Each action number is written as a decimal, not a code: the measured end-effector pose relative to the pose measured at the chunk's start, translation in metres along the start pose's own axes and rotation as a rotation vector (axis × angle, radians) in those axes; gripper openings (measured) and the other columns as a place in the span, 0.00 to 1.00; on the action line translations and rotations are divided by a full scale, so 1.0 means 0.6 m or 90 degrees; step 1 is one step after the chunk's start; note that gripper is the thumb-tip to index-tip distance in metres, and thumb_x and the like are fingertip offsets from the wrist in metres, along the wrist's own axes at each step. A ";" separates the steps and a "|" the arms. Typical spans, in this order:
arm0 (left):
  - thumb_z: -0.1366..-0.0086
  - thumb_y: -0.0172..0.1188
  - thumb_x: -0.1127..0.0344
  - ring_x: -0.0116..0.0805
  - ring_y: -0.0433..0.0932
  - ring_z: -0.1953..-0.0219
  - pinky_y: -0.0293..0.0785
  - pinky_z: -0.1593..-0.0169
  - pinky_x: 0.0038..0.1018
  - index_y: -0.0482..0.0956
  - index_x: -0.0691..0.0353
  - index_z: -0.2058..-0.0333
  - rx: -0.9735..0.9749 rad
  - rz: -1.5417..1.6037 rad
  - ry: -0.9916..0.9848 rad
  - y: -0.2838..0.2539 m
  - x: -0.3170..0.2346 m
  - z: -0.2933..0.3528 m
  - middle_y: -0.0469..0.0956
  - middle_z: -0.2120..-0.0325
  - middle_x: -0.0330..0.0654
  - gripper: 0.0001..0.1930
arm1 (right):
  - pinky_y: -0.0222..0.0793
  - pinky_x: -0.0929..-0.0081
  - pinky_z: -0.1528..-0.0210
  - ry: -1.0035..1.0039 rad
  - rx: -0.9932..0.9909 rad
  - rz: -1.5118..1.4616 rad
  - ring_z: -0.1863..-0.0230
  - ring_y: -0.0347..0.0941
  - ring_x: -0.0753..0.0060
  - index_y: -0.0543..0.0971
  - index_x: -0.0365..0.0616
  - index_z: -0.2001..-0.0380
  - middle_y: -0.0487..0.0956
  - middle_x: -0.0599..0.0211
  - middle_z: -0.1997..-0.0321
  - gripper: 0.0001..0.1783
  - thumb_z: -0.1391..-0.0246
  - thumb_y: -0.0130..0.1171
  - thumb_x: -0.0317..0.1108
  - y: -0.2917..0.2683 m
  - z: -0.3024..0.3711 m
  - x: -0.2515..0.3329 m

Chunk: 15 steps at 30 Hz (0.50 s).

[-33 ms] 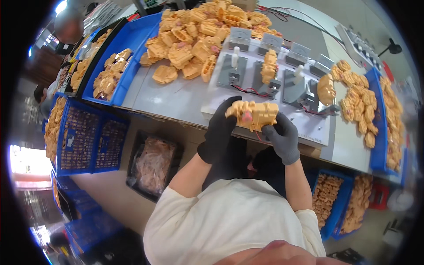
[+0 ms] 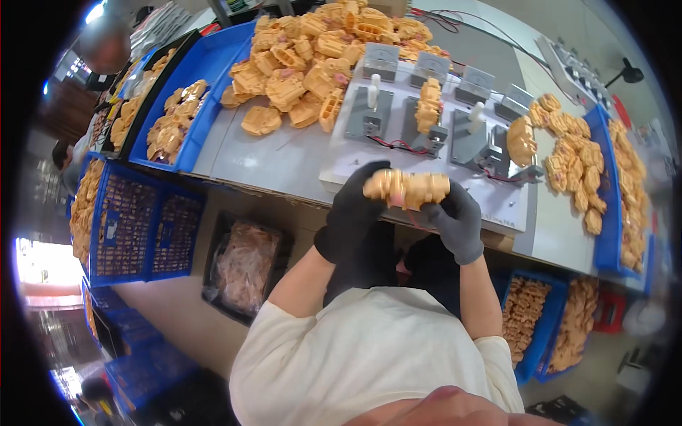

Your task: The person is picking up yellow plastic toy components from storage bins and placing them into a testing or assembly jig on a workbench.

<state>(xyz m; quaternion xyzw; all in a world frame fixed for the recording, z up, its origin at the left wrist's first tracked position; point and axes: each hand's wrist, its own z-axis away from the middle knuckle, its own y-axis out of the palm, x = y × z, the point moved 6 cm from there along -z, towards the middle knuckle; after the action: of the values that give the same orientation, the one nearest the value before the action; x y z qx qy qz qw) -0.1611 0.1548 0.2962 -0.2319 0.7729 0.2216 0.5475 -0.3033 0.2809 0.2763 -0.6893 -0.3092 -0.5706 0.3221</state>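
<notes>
Both hands, in dark grey gloves, hold a tan moulded plastic part (image 2: 406, 189) with a pinkish patch on its lower side, above the table's front edge. My left hand (image 2: 355, 201) is closed round its left end. At the right end, my right hand (image 2: 455, 220) grips with fingers and thumb. A thin red wire hangs below the part. Just beyond stands a white test board (image 2: 341, 162) with several grey fixtures and small meters. One similar tan part (image 2: 428, 106) sits upright in a middle fixture, another (image 2: 522, 140) at the rightmost fixture.
A large pile of tan parts (image 2: 305, 71) covers the back of the table. A blue tray (image 2: 186, 157) stands at left, and a smaller heap (image 2: 574, 163) lies beside a blue bin (image 2: 605, 177) at right. Below are blue crates (image 2: 131, 234) and a black bin with plastic-wrapped contents (image 2: 245, 266).
The tan part has been turned in my hands, so its face tips away and it looks narrower. Both hands keep hold of it. The table appears shifted slightly left.
</notes>
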 end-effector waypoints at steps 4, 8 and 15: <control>0.54 0.72 0.70 0.49 0.69 0.47 0.68 0.46 0.38 0.71 0.59 0.50 0.229 -0.327 0.308 0.028 -0.024 0.022 0.68 0.49 0.52 0.30 | 0.73 0.70 0.58 -0.321 -0.084 0.258 0.59 0.76 0.56 0.74 0.42 0.58 0.77 0.55 0.58 0.24 0.64 0.66 0.23 -0.029 0.020 0.038; 0.53 0.71 0.71 0.49 0.69 0.46 0.68 0.46 0.39 0.71 0.60 0.52 0.166 -0.334 0.370 0.035 -0.015 0.032 0.67 0.48 0.52 0.28 | 0.73 0.70 0.58 -0.373 -0.174 0.250 0.59 0.76 0.58 0.75 0.43 0.59 0.77 0.56 0.59 0.24 0.65 0.68 0.23 -0.038 0.035 0.028; 0.51 0.70 0.68 0.49 0.68 0.46 0.66 0.44 0.40 0.68 0.62 0.49 0.181 -0.312 0.339 0.031 -0.008 0.019 0.69 0.51 0.52 0.29 | 0.74 0.72 0.64 -0.387 -0.119 0.322 0.66 0.77 0.60 0.75 0.42 0.59 0.78 0.57 0.61 0.24 0.65 0.68 0.24 -0.022 0.036 0.046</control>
<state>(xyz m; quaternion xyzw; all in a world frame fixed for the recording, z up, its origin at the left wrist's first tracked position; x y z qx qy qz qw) -0.1623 0.1767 0.2990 -0.3808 0.8327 -0.0927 0.3912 -0.2967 0.3076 0.3019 -0.9071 -0.1580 -0.2694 0.2823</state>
